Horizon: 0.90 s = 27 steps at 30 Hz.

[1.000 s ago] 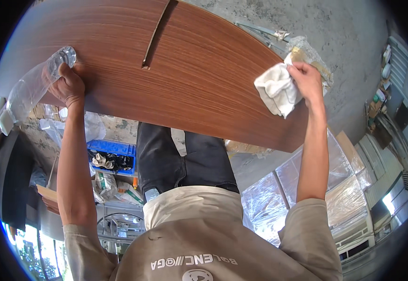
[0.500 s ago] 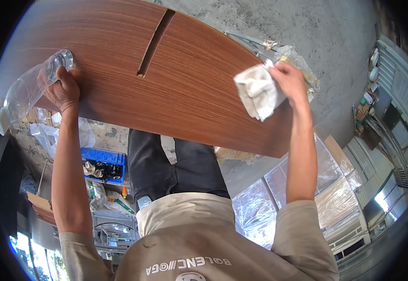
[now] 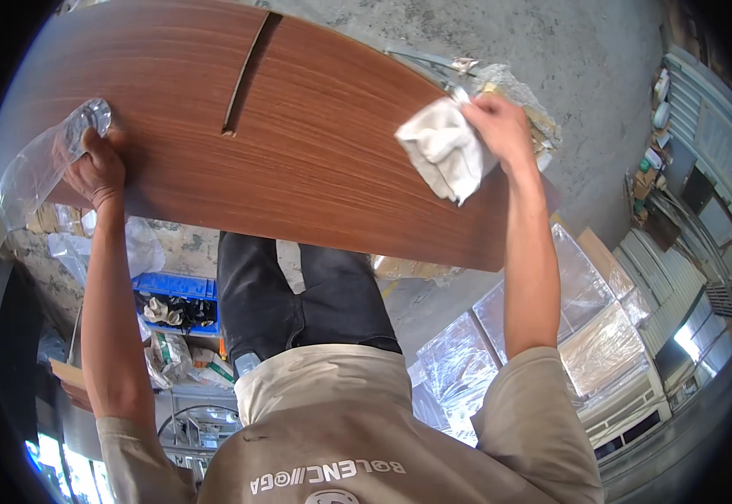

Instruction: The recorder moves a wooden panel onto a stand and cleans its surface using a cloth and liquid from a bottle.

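Brown wood-grain panel (image 3: 315,176), 1 off, spanned the space ahead of my legs (image 3: 332,294), likely so either hand could get over it; 1 long slot (image 3: 250,76) cut in. One film-wrapped stack (image 3: 592,344) stood off to my right, film probably keeping it together. One blue crate (image 3: 194,286) showed left of my legs, seemingly to corral loose black and white bits (image 3: 173,312); couldn't count those. Left hand (image 3: 97,172) wrapped 1 clear plastic bottle (image 3: 34,172) near its round end, over the panel's left side, maybe for a firmer hold. Right hand (image 3: 504,130) pinched 1 white cloth (image 3: 443,147) by its edge, presumably leaving the rest loose, over the right side; contact unclear.
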Each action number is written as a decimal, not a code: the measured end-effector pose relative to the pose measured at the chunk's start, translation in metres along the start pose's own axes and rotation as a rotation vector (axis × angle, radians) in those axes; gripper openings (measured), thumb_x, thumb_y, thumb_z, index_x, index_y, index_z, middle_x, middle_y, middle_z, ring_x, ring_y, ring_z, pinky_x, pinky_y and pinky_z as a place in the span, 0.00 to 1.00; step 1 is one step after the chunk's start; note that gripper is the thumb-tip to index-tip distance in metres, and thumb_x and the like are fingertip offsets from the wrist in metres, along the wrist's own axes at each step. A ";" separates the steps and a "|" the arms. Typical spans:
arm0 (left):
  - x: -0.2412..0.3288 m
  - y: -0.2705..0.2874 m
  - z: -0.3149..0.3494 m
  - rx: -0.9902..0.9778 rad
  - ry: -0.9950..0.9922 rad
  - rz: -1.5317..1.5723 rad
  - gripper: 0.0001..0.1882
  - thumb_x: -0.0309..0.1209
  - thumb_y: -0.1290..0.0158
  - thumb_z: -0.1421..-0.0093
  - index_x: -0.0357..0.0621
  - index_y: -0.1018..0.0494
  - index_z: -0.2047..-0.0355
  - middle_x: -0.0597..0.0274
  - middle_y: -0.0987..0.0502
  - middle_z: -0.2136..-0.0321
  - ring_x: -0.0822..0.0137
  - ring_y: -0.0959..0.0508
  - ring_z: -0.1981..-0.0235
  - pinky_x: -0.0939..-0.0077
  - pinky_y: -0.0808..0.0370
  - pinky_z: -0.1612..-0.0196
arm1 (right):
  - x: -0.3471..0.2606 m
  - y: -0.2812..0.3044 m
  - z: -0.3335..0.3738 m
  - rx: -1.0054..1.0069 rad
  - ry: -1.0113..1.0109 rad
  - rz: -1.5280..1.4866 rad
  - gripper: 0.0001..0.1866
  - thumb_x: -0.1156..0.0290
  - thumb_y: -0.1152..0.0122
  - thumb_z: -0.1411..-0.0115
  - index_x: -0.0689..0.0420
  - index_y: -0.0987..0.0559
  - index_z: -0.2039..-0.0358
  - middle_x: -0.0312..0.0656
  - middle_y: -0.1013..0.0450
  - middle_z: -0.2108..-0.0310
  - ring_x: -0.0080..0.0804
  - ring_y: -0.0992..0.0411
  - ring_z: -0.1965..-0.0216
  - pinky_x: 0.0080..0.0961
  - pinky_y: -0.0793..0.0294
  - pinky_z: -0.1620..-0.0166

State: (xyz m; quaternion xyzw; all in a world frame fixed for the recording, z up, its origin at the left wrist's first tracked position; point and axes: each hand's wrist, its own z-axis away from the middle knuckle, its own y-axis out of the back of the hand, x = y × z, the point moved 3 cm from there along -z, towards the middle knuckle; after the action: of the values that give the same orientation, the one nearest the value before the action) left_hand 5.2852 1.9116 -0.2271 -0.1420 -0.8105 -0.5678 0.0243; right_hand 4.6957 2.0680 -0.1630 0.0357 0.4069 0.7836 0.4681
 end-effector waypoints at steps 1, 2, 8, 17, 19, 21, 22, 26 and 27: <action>-0.007 0.001 0.002 0.016 -0.019 -0.008 0.37 0.60 0.65 0.29 0.39 0.21 0.53 0.43 0.22 0.51 0.39 0.28 0.47 0.47 0.36 0.40 | 0.030 0.014 0.012 0.060 0.003 -0.002 0.14 0.65 0.32 0.42 0.62 0.14 0.62 0.35 0.19 0.68 0.20 0.25 0.67 0.21 0.26 0.62; -0.003 -0.004 0.000 -0.001 -0.022 0.007 0.37 0.60 0.65 0.30 0.38 0.21 0.53 0.43 0.22 0.51 0.39 0.28 0.47 0.47 0.36 0.40 | 0.086 0.035 0.018 0.079 -0.093 -0.062 0.19 0.60 0.30 0.45 0.62 0.14 0.60 0.43 0.17 0.66 0.27 0.21 0.63 0.25 0.23 0.56; 0.008 -0.015 0.003 -0.018 0.039 0.039 0.38 0.59 0.68 0.29 0.37 0.22 0.52 0.42 0.23 0.53 0.39 0.28 0.47 0.47 0.36 0.41 | 0.155 0.066 0.028 0.094 -0.164 -0.125 0.13 0.68 0.30 0.42 0.63 0.15 0.61 0.37 0.18 0.66 0.19 0.25 0.67 0.20 0.26 0.61; -0.052 -0.025 0.006 -0.095 0.207 0.026 0.40 0.60 0.68 0.30 0.33 0.20 0.56 0.37 0.20 0.58 0.37 0.23 0.55 0.44 0.31 0.48 | 0.095 0.037 0.013 0.012 -0.047 -0.230 0.16 0.64 0.29 0.43 0.63 0.15 0.60 0.36 0.18 0.68 0.20 0.24 0.68 0.19 0.25 0.62; -0.055 -0.022 -0.001 -0.103 0.163 0.030 0.41 0.59 0.68 0.31 0.32 0.20 0.56 0.37 0.20 0.57 0.37 0.23 0.54 0.44 0.31 0.47 | 0.135 0.053 0.022 0.059 -0.124 -0.258 0.15 0.64 0.30 0.41 0.62 0.16 0.59 0.35 0.19 0.67 0.18 0.26 0.68 0.19 0.26 0.63; -0.063 -0.019 -0.006 -0.122 0.100 0.020 0.41 0.59 0.69 0.31 0.31 0.20 0.56 0.35 0.20 0.55 0.37 0.23 0.52 0.45 0.31 0.47 | 0.167 0.064 0.029 0.094 -0.273 -0.237 0.14 0.65 0.30 0.40 0.61 0.15 0.59 0.35 0.19 0.66 0.19 0.25 0.68 0.20 0.26 0.62; -0.065 -0.020 -0.005 -0.126 0.100 0.016 0.41 0.59 0.69 0.31 0.31 0.20 0.56 0.35 0.20 0.55 0.37 0.23 0.52 0.45 0.31 0.47 | 0.176 0.068 0.028 0.065 -0.253 -0.271 0.13 0.67 0.31 0.40 0.62 0.15 0.59 0.36 0.19 0.66 0.19 0.25 0.68 0.20 0.26 0.63; -0.040 -0.024 0.001 -0.110 0.239 -0.067 0.43 0.59 0.71 0.31 0.30 0.21 0.53 0.34 0.21 0.53 0.35 0.24 0.50 0.45 0.31 0.45 | 0.136 0.049 0.020 0.043 -0.087 -0.236 0.16 0.68 0.29 0.42 0.62 0.15 0.56 0.38 0.18 0.67 0.21 0.24 0.67 0.20 0.25 0.63; -0.038 -0.021 0.001 -0.101 0.250 -0.060 0.43 0.60 0.71 0.31 0.30 0.21 0.53 0.34 0.21 0.52 0.34 0.24 0.49 0.45 0.31 0.45 | 0.104 0.039 0.018 0.046 -0.049 -0.184 0.14 0.68 0.29 0.42 0.62 0.15 0.58 0.38 0.19 0.67 0.21 0.25 0.68 0.21 0.25 0.65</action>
State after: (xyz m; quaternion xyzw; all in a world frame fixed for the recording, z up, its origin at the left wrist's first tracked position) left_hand 5.3166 1.8984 -0.2544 -0.0468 -0.7753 -0.6218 0.1008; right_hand 4.6175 2.1493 -0.1584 0.0278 0.4147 0.7268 0.5468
